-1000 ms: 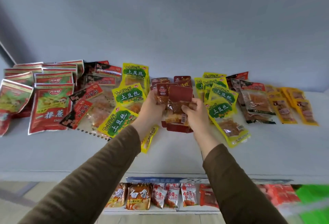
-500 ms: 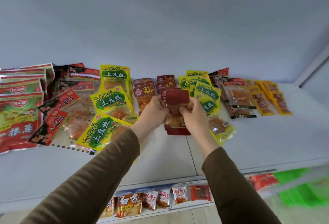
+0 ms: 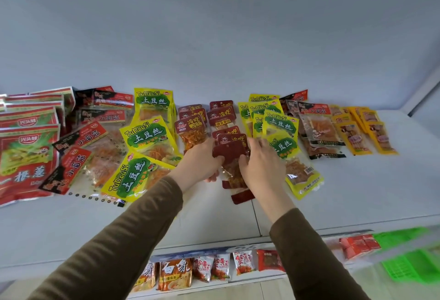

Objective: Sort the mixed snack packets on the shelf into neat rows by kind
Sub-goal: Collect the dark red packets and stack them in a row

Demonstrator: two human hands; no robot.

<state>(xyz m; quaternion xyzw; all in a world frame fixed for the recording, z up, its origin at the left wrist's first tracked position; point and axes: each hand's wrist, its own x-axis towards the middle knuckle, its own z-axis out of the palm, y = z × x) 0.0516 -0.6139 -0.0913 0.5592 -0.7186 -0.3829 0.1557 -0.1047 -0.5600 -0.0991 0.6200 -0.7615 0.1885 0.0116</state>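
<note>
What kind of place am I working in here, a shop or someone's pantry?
Most likely a small shop. Many identical snack packets, such as the yellow potato-shred packets, lie in bulk on a white display shelf, and a lower shelf holds more packaged snacks behind what looks like a price strip.

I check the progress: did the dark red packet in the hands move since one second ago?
Cannot tell; the dark red packet stays before the same dark red rows.

The yellow packets (image 3: 148,133) are made of glossy plastic film with clear windows. The dark-red packets (image 3: 229,150) show a duller red header above clear film. The shelf (image 3: 357,192) is finished smooth and matt white. The sleeves (image 3: 133,235) are of matt brown cloth.
</note>
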